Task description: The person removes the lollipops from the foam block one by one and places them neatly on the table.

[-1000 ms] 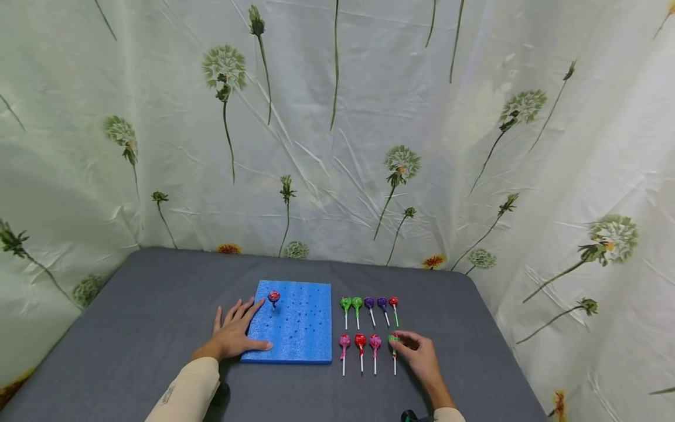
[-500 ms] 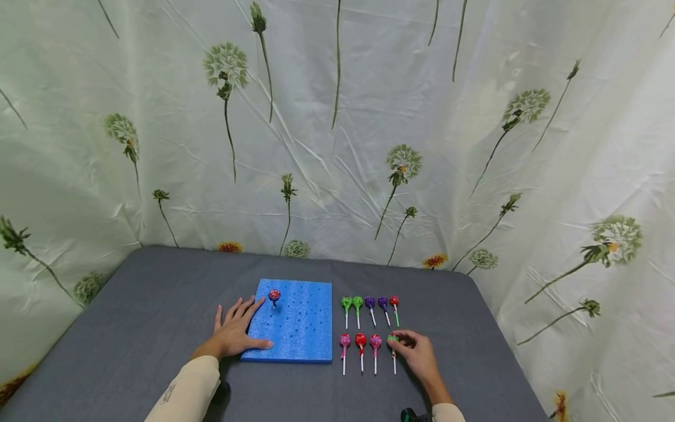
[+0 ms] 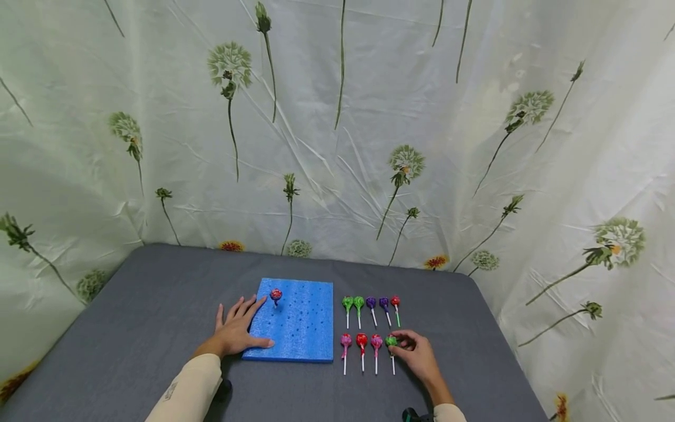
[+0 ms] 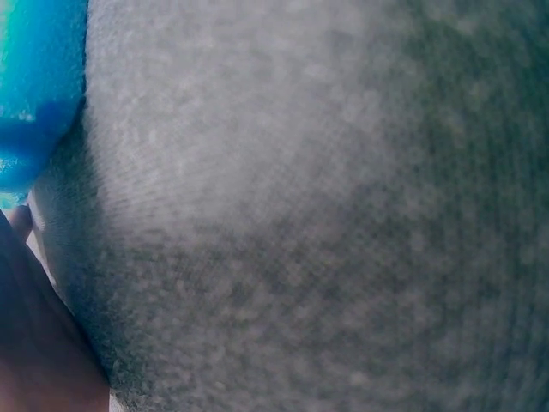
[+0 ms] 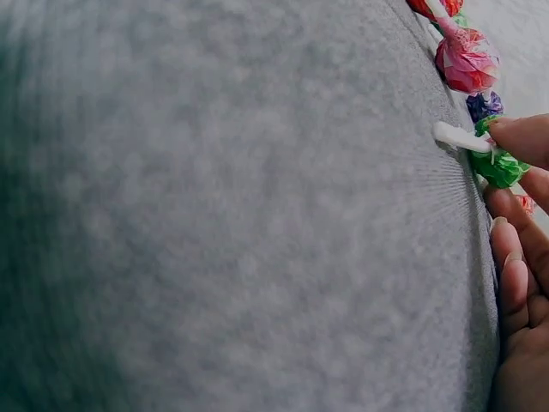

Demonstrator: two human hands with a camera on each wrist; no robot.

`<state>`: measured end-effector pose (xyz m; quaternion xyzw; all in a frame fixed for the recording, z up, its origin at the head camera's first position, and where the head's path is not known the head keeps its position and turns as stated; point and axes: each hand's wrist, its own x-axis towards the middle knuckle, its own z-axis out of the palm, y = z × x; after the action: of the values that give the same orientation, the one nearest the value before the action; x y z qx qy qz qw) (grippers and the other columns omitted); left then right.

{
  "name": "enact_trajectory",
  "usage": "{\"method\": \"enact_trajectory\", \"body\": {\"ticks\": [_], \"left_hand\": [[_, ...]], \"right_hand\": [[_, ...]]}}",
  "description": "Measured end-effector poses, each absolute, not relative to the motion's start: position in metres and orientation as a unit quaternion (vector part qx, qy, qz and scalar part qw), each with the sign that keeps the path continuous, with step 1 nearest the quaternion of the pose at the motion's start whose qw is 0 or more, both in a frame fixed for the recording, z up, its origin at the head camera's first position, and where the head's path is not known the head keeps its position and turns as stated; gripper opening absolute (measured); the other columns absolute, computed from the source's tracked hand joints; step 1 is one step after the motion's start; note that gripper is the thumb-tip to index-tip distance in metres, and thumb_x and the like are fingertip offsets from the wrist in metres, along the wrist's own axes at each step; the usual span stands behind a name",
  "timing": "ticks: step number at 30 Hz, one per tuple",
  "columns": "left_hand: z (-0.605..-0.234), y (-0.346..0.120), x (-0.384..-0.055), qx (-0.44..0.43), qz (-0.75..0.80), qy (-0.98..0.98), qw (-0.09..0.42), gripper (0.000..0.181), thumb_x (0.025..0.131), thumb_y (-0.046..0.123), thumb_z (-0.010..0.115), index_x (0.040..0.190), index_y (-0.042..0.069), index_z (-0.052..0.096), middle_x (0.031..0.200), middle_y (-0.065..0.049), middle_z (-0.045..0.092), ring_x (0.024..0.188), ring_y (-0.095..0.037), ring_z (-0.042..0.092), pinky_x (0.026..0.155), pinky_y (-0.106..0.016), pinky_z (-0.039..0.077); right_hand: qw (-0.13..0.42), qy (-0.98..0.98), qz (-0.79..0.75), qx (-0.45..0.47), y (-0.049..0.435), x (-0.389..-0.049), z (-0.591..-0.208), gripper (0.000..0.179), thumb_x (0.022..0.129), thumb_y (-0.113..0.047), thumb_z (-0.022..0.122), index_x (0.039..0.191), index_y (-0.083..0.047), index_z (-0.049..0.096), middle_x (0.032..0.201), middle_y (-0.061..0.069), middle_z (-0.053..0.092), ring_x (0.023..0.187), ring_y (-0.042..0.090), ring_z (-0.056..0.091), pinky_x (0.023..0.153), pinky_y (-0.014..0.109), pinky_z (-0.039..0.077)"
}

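In the head view my left hand [image 3: 234, 333] lies with fingers spread over the left edge of a blue foam board [image 3: 303, 328] dotted with small holes. One red-wrapped lollipop [image 3: 276, 294] stands upright in the board's upper left. My right hand [image 3: 419, 356] pinches the head of a green lollipop [image 3: 391, 340] between thumb and fingers, at the right end of the front row. Its white stick [image 5: 459, 137] points toward me, low over the cloth in the right wrist view. The left wrist view catches a corner of the board [image 4: 39, 69] and part of the hand.
To the left of the held one lie a pink lollipop [image 3: 376, 341], a red lollipop [image 3: 361, 340] and another pink lollipop [image 3: 345, 340]. Behind them is a row of green, purple and red lollipops [image 3: 371, 302]. A grey cloth covers the table [image 3: 184, 293]; a flowered curtain [image 3: 327, 146] hangs behind.
The green lollipop's head has shifted slightly left toward the neighbouring pink one, and more of it shows beside my right fingertips. My left hand stays in place on the board.
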<state>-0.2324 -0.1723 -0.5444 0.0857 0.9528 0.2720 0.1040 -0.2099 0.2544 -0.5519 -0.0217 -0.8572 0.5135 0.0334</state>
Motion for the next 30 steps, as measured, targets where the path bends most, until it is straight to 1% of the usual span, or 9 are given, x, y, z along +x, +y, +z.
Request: {"method": "enact_trajectory", "body": {"ticks": [8,16,19,23,27,30], "left_hand": [[-0.542,-0.175,-0.231,0.089,0.270,0.955,0.090,0.111,0.067,0.068,0.073,0.153,0.015,0.026,0.154,-0.023,0.023,0.141,-0.050,0.009,0.104,-0.069,-0.015],[-0.543,-0.173,-0.233,0.088,0.269,0.953,0.105,0.112,0.067,0.069,0.072,0.153,0.017,0.025,0.155,-0.023,0.022,0.141,-0.050,0.008,0.104,-0.070,-0.015],[-0.545,-0.173,-0.234,0.089,0.272,0.952,0.105,0.111,0.067,0.069,0.072,0.153,0.017,0.024,0.155,-0.023,0.022,0.141,-0.050,0.009,0.103,-0.070,-0.015],[-0.547,-0.174,-0.233,0.091,0.277,0.951,0.100,0.112,0.067,0.069,0.072,0.153,0.016,0.026,0.155,-0.023,0.023,0.141,-0.049,0.009,0.103,-0.069,-0.016],[-0.547,-0.174,-0.232,0.090,0.283,0.950,0.095,0.112,0.067,0.070,0.072,0.153,0.016,0.026,0.155,-0.022,0.023,0.142,-0.048,0.009,0.104,-0.069,-0.015],[-0.545,-0.173,-0.231,0.088,0.284,0.950,0.094,0.112,0.066,0.070,0.072,0.153,0.016,0.026,0.155,-0.021,0.023,0.142,-0.047,0.009,0.104,-0.068,-0.015]], "right_hand": [[0.033,-0.860,0.509,-0.024,0.253,-0.212,-0.556,0.030,0.069,-0.001,0.083,0.097,-0.001,0.072,0.081,0.004,0.061,0.071,0.008,0.049,0.061,0.021,0.041],[0.041,-0.856,0.515,-0.022,0.256,-0.211,-0.556,0.033,0.070,-0.001,0.082,0.100,-0.001,0.070,0.084,0.003,0.064,0.073,0.009,0.051,0.063,0.021,0.041],[0.048,-0.843,0.535,-0.021,0.257,-0.210,-0.555,0.032,0.072,0.000,0.081,0.102,0.002,0.069,0.087,0.008,0.067,0.073,0.009,0.053,0.064,0.022,0.043],[0.057,-0.823,0.564,-0.043,0.256,-0.209,-0.549,0.031,0.077,-0.004,0.079,0.104,0.005,0.068,0.096,0.015,0.069,0.073,0.008,0.057,0.066,0.022,0.046],[0.067,-0.820,0.565,-0.061,0.251,-0.210,-0.541,0.031,0.079,-0.006,0.078,0.106,0.006,0.067,0.100,0.018,0.067,0.075,0.007,0.058,0.069,0.021,0.047],[0.077,-0.830,0.549,-0.060,0.244,-0.211,-0.533,0.032,0.080,-0.008,0.078,0.107,0.006,0.066,0.103,0.019,0.067,0.079,0.009,0.058,0.069,0.021,0.047]]}}
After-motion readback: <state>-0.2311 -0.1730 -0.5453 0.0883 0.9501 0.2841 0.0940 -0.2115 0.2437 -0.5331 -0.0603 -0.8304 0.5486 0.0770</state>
